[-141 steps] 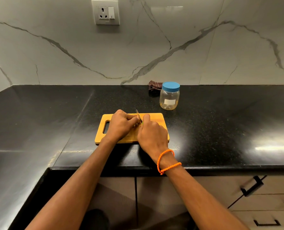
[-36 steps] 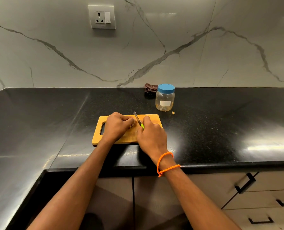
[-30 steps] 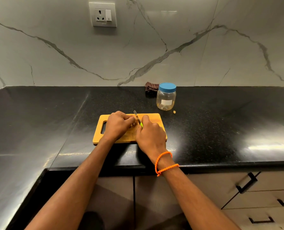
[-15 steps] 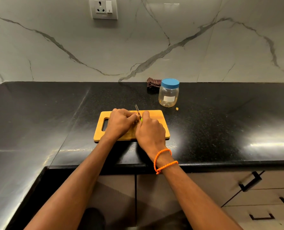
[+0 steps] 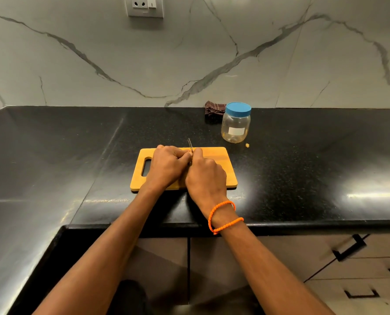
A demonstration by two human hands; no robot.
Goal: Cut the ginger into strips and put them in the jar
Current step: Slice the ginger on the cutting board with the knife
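Both hands close together over the cutting board (image 5: 221,155); right hand (image 5: 206,176) closed around a knife (image 5: 190,145), only the blade tip visible beyond the knuckles; left hand (image 5: 166,165) with curled fingers, probably pinning the ginger, itself hidden underneath. Jar (image 5: 235,128) standing behind the board, blue lid still on; a small scrap (image 5: 247,145) beside it on the counter (image 5: 303,167). Risk: blade touching the left fingertips, so possible nick; also more pieces escaping off the board.

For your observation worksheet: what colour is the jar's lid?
Blue; the lid shows clearly in the head view.
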